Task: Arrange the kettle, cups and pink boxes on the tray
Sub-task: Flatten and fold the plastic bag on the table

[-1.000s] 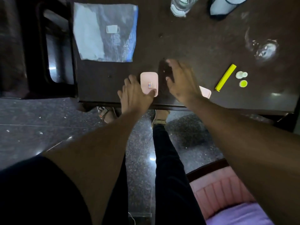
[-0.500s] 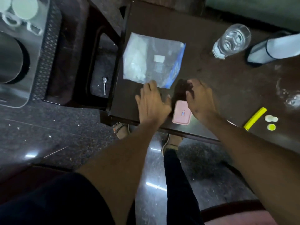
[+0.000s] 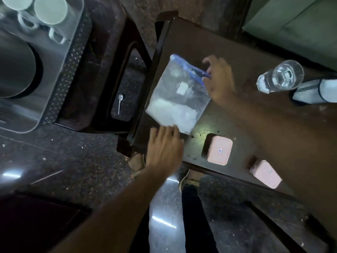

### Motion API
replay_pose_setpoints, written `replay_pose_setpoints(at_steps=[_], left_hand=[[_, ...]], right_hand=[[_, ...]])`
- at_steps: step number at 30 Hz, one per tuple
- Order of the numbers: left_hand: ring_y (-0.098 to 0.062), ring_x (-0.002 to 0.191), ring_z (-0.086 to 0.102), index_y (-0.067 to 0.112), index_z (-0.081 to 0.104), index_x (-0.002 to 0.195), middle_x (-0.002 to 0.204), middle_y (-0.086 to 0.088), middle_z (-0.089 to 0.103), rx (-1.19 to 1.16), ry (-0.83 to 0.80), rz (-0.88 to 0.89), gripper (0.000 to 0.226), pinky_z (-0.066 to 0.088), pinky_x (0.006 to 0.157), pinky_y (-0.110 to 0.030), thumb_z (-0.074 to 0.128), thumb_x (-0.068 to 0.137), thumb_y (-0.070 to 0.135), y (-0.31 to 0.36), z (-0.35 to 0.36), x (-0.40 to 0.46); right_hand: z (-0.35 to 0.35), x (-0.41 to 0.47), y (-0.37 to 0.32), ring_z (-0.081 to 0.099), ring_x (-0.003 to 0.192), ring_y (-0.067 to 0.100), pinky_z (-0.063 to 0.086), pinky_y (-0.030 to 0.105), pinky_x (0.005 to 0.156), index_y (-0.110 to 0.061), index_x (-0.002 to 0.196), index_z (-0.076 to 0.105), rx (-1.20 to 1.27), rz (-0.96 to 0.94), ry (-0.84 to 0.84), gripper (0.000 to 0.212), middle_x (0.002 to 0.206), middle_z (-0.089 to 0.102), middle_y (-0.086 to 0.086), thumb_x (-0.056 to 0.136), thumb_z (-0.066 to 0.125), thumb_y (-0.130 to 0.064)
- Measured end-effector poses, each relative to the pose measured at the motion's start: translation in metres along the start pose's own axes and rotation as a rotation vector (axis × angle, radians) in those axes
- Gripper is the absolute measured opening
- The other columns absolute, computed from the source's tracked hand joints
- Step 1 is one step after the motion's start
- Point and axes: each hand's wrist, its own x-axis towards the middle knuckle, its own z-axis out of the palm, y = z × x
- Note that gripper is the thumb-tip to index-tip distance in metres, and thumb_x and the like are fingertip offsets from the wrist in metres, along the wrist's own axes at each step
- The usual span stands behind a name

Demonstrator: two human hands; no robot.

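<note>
Two pink boxes lie on the dark table (image 3: 228, 57): one (image 3: 219, 152) near its front edge, the other (image 3: 265, 174) further right at the edge. A clear zip bag (image 3: 179, 99) with white powder and a blue seal is tilted up off the table. My right hand (image 3: 218, 79) pinches its blue top corner. My left hand (image 3: 164, 148) is spread at the bag's lower edge, fingers apart. At far left a silver tray (image 3: 54, 70) carries a steel kettle (image 3: 14, 68) and two white cups (image 3: 49, 10).
A glass of water (image 3: 280, 75) and a white-and-dark object (image 3: 313, 91) stand at the table's right. A dark side table (image 3: 102, 70) with a small spoon (image 3: 119, 105) sits between tray and table. My feet and the polished floor lie below.
My right hand moved up from beside the pink box and took the bag's blue corner, lifting it. My left hand slid to the bag's lower edge. The view swung left, showing the tray.
</note>
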Motion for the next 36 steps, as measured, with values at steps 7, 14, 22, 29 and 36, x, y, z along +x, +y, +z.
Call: replay_pose_setpoints(at_steps=[7,14,22,29,36], left_hand=[[-0.026,0.117,0.053,0.016,0.052,0.141,0.138,-0.006,0.055,-0.184,0.103,-0.257,0.044,0.037,0.090,-0.042,0.058,0.100,0.032,0.003,-0.002,0.002],[-0.026,0.163,0.016,0.007,0.017,0.168,0.176,-0.013,0.010,-0.110,0.026,-0.244,0.073,0.029,0.122,-0.045,0.041,0.109,0.043,-0.017,-0.001,0.039],[-0.025,0.164,-0.011,0.004,-0.009,0.167,0.176,-0.012,-0.017,-0.040,-0.002,-0.216,0.084,0.016,0.131,-0.050,0.016,0.110,0.059,-0.024,0.023,0.063],[-0.026,0.165,-0.005,0.005,-0.004,0.168,0.177,-0.013,-0.011,-0.006,0.099,-0.192,0.085,0.021,0.130,-0.052,0.028,0.110,0.058,-0.029,0.051,0.063],[-0.026,0.165,-0.003,0.005,-0.001,0.169,0.177,-0.013,-0.007,0.031,0.176,-0.183,0.084,0.020,0.128,-0.055,0.026,0.109,0.058,-0.033,0.071,0.067]], right_hand=[[0.015,-0.039,-0.020,0.053,0.122,0.031,0.041,0.042,0.103,-0.012,0.143,0.052,-0.272,-0.490,-0.005,0.046,0.139,0.054,0.008,0.097,0.052,-0.009],[0.057,-0.064,-0.006,0.036,0.152,0.025,0.034,0.038,0.123,-0.008,0.156,0.040,-0.329,-0.677,-0.094,0.060,0.166,0.033,0.007,0.099,0.059,-0.009],[0.074,-0.032,-0.001,0.017,0.159,0.019,0.023,0.038,0.128,-0.009,0.162,0.025,-0.401,-0.811,-0.037,0.057,0.172,0.017,0.007,0.108,0.040,-0.022],[0.087,-0.002,0.019,0.009,0.160,0.014,0.018,0.038,0.130,-0.017,0.165,0.009,-0.467,-0.907,-0.079,0.065,0.173,0.009,0.000,0.110,0.033,-0.040],[0.066,0.047,0.040,0.005,0.160,0.008,0.016,0.034,0.128,-0.023,0.166,0.000,-0.488,-0.903,-0.021,0.064,0.174,0.002,-0.006,0.110,0.023,-0.046]])
